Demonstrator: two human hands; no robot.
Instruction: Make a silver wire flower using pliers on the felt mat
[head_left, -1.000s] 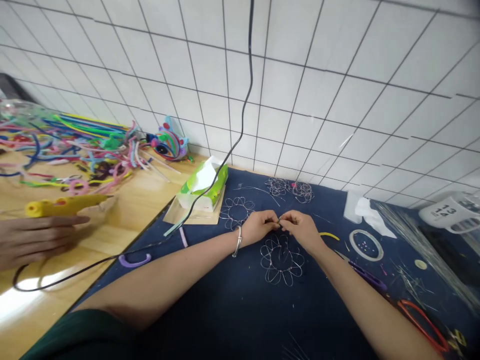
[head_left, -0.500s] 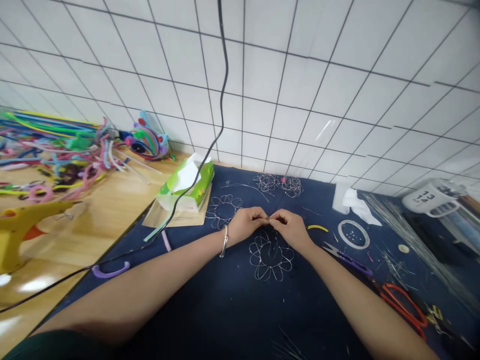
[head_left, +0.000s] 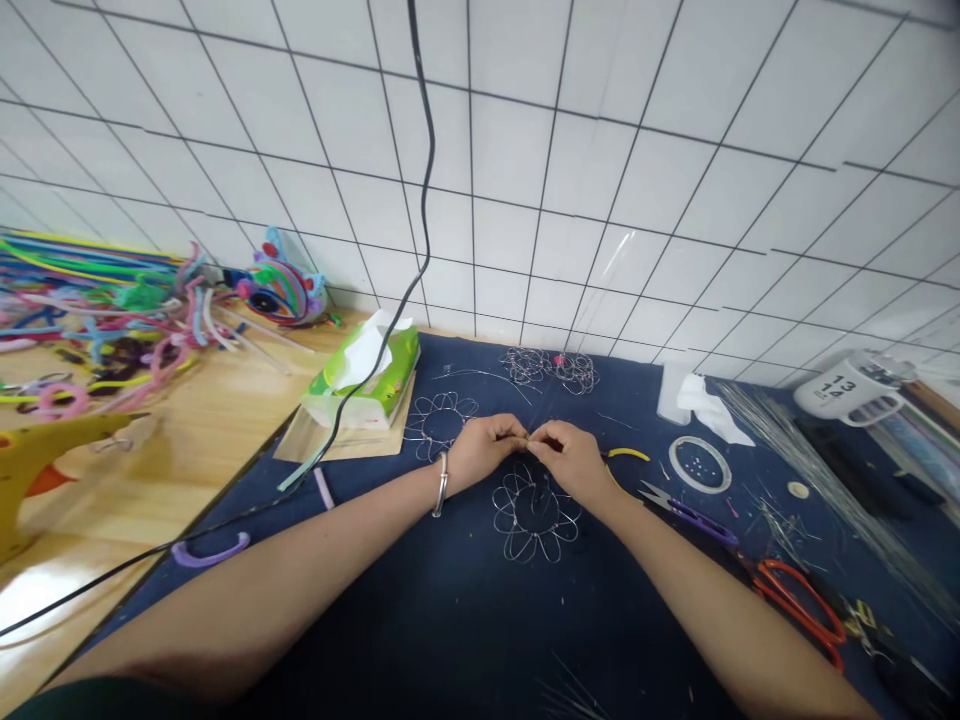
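My left hand (head_left: pixel 491 445), with a silver bangle on the wrist, and my right hand (head_left: pixel 566 455) meet fingertip to fingertip above the dark blue cloth. Both are closed in a pinch on a thin wire, of which only faint traces show at the fingers. Just below them lies a silver wire flower (head_left: pixel 556 525) with looped petals around an open ring. Beside my left wrist rests a second wire flower (head_left: pixel 431 402), partly covered by that hand. A yellow-handled tool (head_left: pixel 628 454) lies partly hidden behind my right hand.
Wire flowers with a red bead (head_left: pixel 559 361) lie near the wall. On the right are a ring-shaped dish (head_left: pixel 677 465), purple scissors (head_left: pixel 701 522), orange-handled cutters (head_left: pixel 799 600), wire lengths (head_left: pixel 780 430) and a mug (head_left: pixel 832 392). Leftward are tissues (head_left: pixel 386 385), a black cable (head_left: pixel 425 190) and a yellow glue gun (head_left: pixel 45 450).
The whole view has shifted slightly, so things appear a little further left. My hands stay pinched together in nearly the same place over the wire flower.
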